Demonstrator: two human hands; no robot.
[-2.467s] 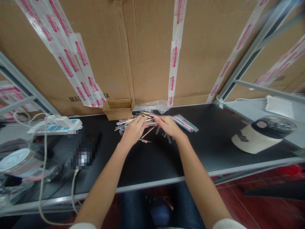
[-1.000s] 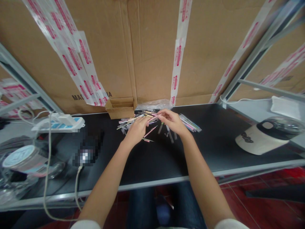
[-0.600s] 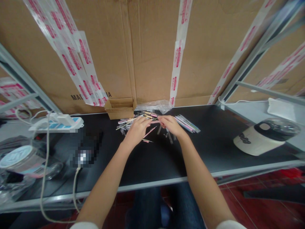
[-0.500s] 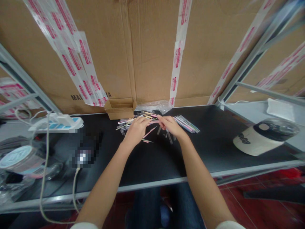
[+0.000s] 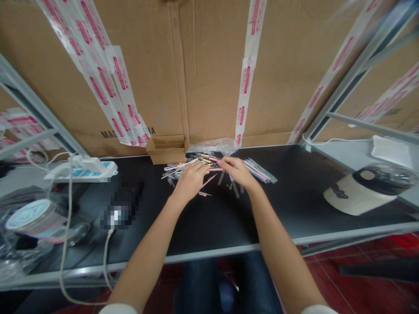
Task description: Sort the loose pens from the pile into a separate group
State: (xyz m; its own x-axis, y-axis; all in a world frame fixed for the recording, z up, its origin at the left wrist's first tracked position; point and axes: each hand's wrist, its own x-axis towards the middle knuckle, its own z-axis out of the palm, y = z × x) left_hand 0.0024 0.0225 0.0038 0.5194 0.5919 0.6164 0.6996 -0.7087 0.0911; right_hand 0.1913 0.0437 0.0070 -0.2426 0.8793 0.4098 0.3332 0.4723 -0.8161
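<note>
A thin pink stick (image 5: 214, 169) spans the gap between my two hands over the black tabletop. My left hand (image 5: 192, 178) is closed at its left end, beside a loose pile of slim sticks and clear tubes (image 5: 178, 166). At the other end my right hand (image 5: 236, 171) pinches it between thumb and fingers. To the right of my right hand lies a neater bundle of clear and pink tubes (image 5: 262, 171). A few clear pieces (image 5: 234, 187) and a small pink-tipped piece (image 5: 204, 194) lie in front of the hands.
Behind the pile stand a small open cardboard box (image 5: 166, 155) and crumpled clear plastic (image 5: 216, 146). At left are a power strip (image 5: 88, 170), a cable, a pixelated dark device and a lidded jar (image 5: 36, 218). A cream-and-black container (image 5: 363, 189) lies at right.
The whole view has shifted slightly, so things appear a little further right. Both hands stay at the pink stick, with hardly any other movement.
</note>
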